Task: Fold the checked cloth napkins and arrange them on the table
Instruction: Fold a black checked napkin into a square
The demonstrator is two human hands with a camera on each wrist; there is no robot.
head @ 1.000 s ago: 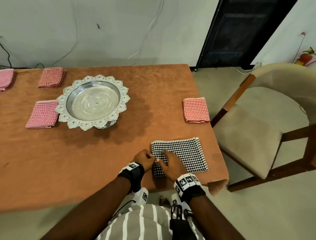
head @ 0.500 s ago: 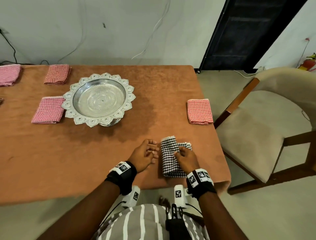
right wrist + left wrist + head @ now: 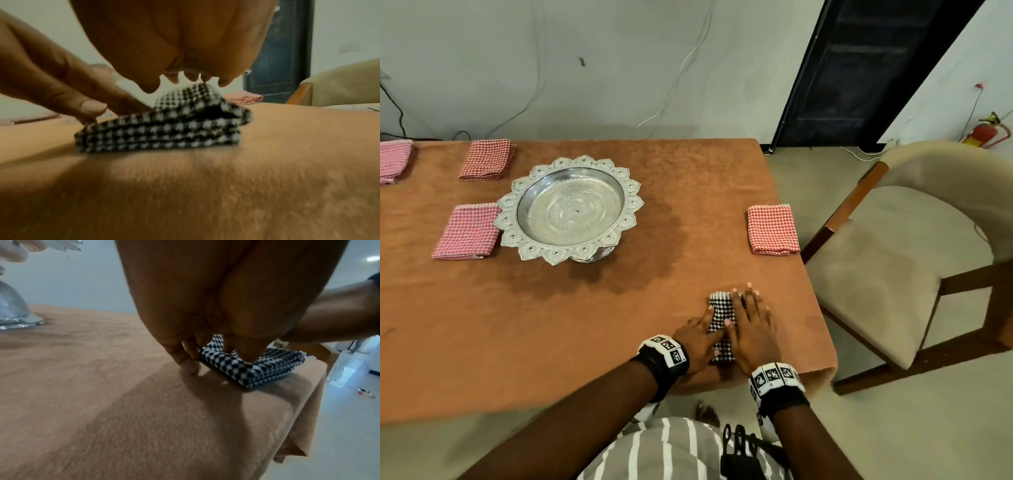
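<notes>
Since half a second ago I have turned the black-and-white checked cloth napkin (image 3: 720, 313) over on itself, and both hands now lie on it. My right hand (image 3: 751, 329) presses flat, fingers straight and spread; my left hand (image 3: 697, 342) steadies the near-left edge with straight fingers (no pinching grip). The napkin sits near the right front corner of the brown-covered tabletop (image 3: 551, 325). I judge this the smoothing step; next, squaring it up.
</notes>
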